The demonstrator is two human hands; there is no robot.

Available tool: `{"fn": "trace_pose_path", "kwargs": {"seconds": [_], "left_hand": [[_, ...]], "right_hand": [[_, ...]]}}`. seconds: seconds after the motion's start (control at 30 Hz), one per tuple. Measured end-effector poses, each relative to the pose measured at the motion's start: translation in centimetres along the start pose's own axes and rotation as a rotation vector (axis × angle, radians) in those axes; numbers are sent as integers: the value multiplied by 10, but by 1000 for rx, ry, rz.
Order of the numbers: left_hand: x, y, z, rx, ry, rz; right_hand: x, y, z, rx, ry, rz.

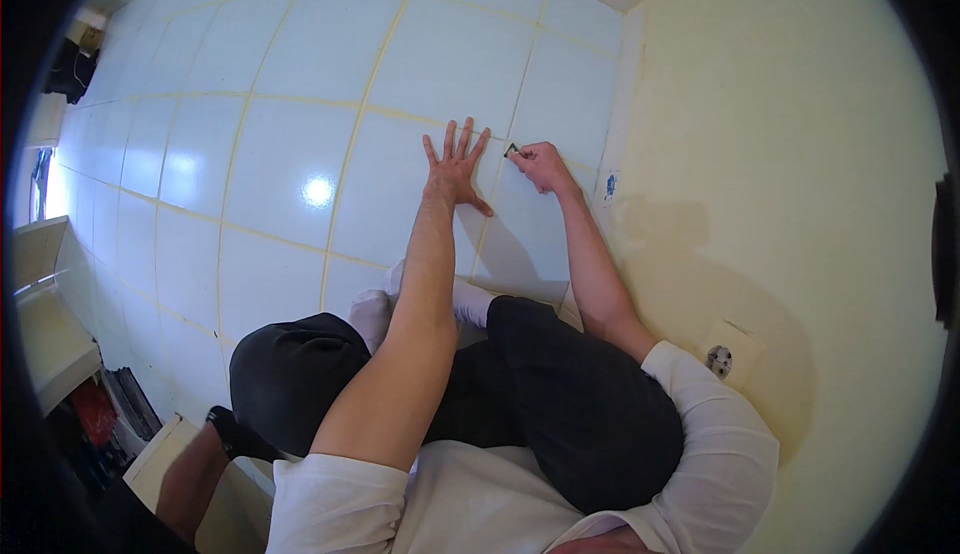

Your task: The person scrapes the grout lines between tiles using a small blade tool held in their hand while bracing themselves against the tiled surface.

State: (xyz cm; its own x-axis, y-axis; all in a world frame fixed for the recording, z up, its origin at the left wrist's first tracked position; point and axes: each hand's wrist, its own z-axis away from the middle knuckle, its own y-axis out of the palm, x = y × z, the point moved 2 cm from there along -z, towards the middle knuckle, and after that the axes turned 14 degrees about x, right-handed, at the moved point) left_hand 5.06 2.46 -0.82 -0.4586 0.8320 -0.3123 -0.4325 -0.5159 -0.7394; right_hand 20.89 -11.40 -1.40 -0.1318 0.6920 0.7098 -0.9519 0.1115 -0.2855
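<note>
Head view: a small dark piece (511, 151) is held at the tiled floor (290, 144), close to where two grout lines (405, 114) cross. It is pinched between thumb and fingers of the right hand (540, 166) and lies to the left of and slightly above the knuckles, on the side facing the left hand (458, 172). Its long axis seems slanted, though too little is shown for certainty. By the right hand, plainly the nearer, it is gripped; the left hand is laid palm down, fingers spread, apart from it. Farther out, white socks (370, 316) are seen below, and a pale yellow wall (780, 104) on the right.
</note>
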Motion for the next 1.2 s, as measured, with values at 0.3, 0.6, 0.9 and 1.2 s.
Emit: {"fn": "trace_pose_path", "kwargs": {"seconds": [0.3,0.6,0.9,1.2], "left_hand": [[-2,-1,2,1,10,14],[-2,1,2,-10,7,2],[0,1,2,-15,11,14],[0,0,2,-9,1,3]], "right_hand": [[-2,-2,-1,-43,-12,-19],[1,1,-1,-171,-61,-33],[0,-1,-4,-164,-26,-7],[2,0,-1,-15,27,-71]]}}
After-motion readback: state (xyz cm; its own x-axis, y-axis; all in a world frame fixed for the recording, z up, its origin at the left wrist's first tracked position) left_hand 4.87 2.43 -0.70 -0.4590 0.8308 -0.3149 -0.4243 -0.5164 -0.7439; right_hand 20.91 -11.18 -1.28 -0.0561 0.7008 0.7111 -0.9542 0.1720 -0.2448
